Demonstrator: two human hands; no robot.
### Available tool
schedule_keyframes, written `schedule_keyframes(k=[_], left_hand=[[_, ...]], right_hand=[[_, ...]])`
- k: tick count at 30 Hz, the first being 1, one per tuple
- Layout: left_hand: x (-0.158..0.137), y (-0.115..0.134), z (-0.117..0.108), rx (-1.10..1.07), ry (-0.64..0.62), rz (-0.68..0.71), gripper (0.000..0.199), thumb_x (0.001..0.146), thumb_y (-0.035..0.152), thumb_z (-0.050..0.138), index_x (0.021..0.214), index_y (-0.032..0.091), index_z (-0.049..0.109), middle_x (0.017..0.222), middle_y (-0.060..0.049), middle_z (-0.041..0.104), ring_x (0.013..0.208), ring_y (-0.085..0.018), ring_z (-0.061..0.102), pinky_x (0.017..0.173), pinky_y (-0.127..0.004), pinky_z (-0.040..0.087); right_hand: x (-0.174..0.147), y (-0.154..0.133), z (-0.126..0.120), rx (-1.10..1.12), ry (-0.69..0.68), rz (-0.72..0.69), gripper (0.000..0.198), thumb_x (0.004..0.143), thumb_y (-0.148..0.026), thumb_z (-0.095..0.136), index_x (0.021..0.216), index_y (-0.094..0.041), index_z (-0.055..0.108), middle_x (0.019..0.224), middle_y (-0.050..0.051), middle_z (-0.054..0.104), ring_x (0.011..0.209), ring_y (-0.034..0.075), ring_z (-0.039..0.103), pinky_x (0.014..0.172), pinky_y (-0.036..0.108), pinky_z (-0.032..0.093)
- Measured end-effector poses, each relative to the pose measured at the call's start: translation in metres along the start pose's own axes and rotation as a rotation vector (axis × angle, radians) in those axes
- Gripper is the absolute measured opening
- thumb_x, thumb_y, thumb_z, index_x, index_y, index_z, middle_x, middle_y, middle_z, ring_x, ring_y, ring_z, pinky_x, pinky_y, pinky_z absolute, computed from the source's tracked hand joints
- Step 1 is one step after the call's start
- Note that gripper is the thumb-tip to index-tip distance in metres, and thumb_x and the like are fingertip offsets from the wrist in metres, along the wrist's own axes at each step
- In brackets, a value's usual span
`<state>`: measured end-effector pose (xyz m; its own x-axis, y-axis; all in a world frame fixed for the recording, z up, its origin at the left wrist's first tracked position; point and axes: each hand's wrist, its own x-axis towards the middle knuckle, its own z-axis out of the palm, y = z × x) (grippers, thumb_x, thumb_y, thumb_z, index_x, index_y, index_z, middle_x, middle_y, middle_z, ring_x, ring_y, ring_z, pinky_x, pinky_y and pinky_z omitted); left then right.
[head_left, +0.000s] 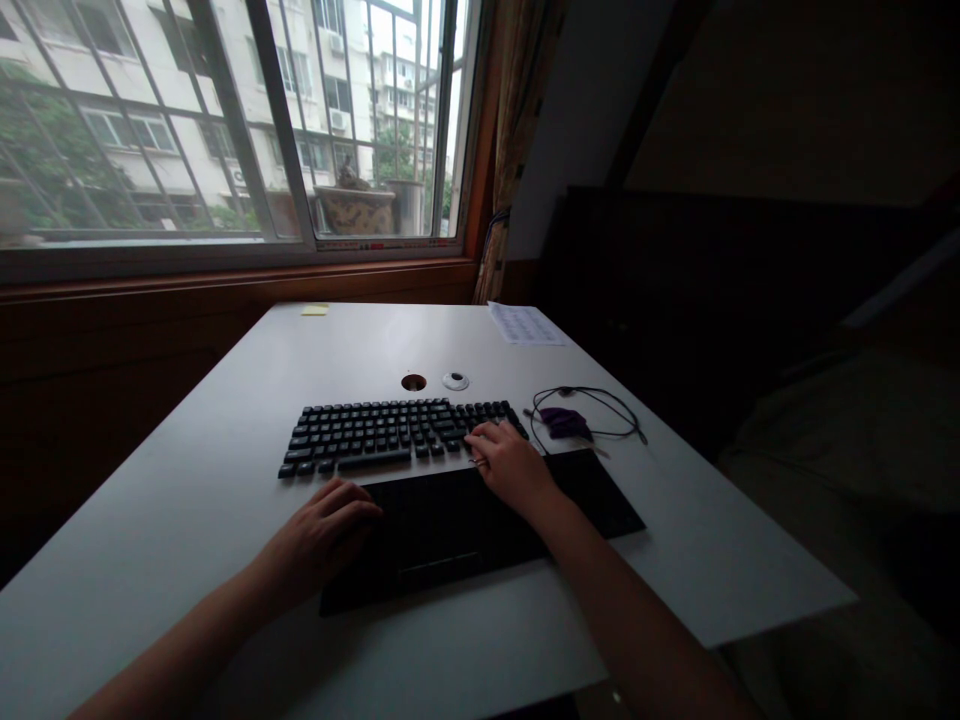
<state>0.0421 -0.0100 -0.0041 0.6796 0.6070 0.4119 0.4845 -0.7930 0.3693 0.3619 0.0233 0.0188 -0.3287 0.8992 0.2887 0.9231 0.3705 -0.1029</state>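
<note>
Black keycaps [360,435] lie in keyboard order on the white table, with pale gaps between several of them. In front of them, slightly turned, is a flat black keyboard base [450,520], too dark to show detail. My left hand [330,525] grips the base at its left end, fingers curled over the edge and thumb side partly hidden. My right hand [510,460], with a ring on one finger, reaches over the base to the right part of the keycaps. Its fingertips are pinched together at a keycap [452,436], and what lies between them is mostly covered.
Right of the keycaps, a coiled black cable [622,405] loops around a dark purple cloth pouch [566,423]. Behind the keycaps are a round table hole [413,382] and a white ring cover [455,381]. Printed sheets [525,324] and yellow sticky notes [315,310] lie at the far edge.
</note>
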Motion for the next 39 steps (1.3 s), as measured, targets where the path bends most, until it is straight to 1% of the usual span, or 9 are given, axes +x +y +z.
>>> schedule_keyframes(k=[4,10,19,22,27,30,34,39], left_hand=[[0.001,0.002,-0.001,-0.002,-0.013,-0.003,0.017,0.098,0.019,0.049,0.109,0.021,0.062,0.103,-0.007,0.062,0.095,-0.021,0.055,0.085,-0.037,0.05],[0.0,0.002,-0.001,-0.007,-0.008,-0.01,0.017,0.098,0.018,0.05,0.109,0.021,0.062,0.103,-0.007,0.062,0.095,-0.021,0.055,0.084,-0.036,0.049],[0.0,0.001,-0.001,-0.01,-0.014,-0.002,0.017,0.098,0.018,0.05,0.11,0.021,0.061,0.104,-0.007,0.062,0.096,-0.021,0.054,0.085,-0.038,0.049],[0.0,0.002,-0.001,-0.01,-0.014,-0.005,0.016,0.098,0.019,0.049,0.109,0.021,0.061,0.104,-0.007,0.063,0.095,-0.021,0.054,0.084,-0.037,0.049],[-0.001,0.0,-0.001,-0.01,-0.02,0.001,0.017,0.098,0.019,0.049,0.111,0.021,0.061,0.104,-0.007,0.063,0.095,-0.021,0.054,0.084,-0.037,0.049],[-0.002,0.0,0.0,-0.005,-0.013,-0.001,0.016,0.098,0.02,0.05,0.11,0.021,0.061,0.104,-0.007,0.063,0.095,-0.021,0.055,0.085,-0.037,0.05],[-0.001,0.0,0.0,0.001,-0.002,-0.007,0.017,0.098,0.02,0.05,0.109,0.022,0.062,0.103,-0.007,0.063,0.095,-0.021,0.055,0.083,-0.037,0.05],[-0.001,0.001,-0.001,-0.004,-0.01,-0.009,0.017,0.098,0.02,0.049,0.11,0.022,0.061,0.103,-0.007,0.062,0.095,-0.021,0.055,0.084,-0.036,0.05]], right_hand=[[0.001,-0.007,0.001,0.004,0.002,-0.04,0.033,0.094,-0.018,0.048,0.121,-0.024,0.066,0.122,0.004,0.063,0.108,0.024,0.05,0.091,0.036,0.047],[0.002,-0.012,0.003,-0.011,-0.047,-0.048,0.039,0.091,-0.017,0.052,0.127,-0.026,0.063,0.127,0.005,0.06,0.108,0.025,0.049,0.087,0.037,0.049],[0.001,-0.01,0.006,-0.005,-0.032,-0.048,0.035,0.093,-0.019,0.051,0.124,-0.027,0.065,0.126,0.005,0.06,0.107,0.025,0.049,0.084,0.036,0.049],[0.002,-0.009,0.005,0.008,-0.013,-0.055,0.035,0.093,-0.018,0.05,0.123,-0.027,0.066,0.124,0.005,0.061,0.107,0.024,0.05,0.088,0.036,0.048],[0.001,0.0,-0.002,0.008,0.042,0.015,0.033,0.093,-0.017,0.049,0.119,-0.024,0.068,0.117,0.006,0.064,0.107,0.023,0.051,0.092,0.035,0.047],[0.0,0.005,-0.004,0.0,0.022,0.033,0.03,0.093,-0.018,0.051,0.114,-0.024,0.071,0.113,0.007,0.065,0.106,0.023,0.052,0.09,0.035,0.048],[0.0,0.006,-0.003,-0.008,0.001,0.037,0.028,0.093,-0.02,0.051,0.112,-0.026,0.072,0.112,0.007,0.066,0.106,0.024,0.052,0.086,0.036,0.049],[0.0,0.005,-0.001,-0.012,-0.011,0.014,0.028,0.093,-0.02,0.052,0.11,-0.026,0.072,0.111,0.005,0.067,0.104,0.023,0.052,0.09,0.035,0.047]])
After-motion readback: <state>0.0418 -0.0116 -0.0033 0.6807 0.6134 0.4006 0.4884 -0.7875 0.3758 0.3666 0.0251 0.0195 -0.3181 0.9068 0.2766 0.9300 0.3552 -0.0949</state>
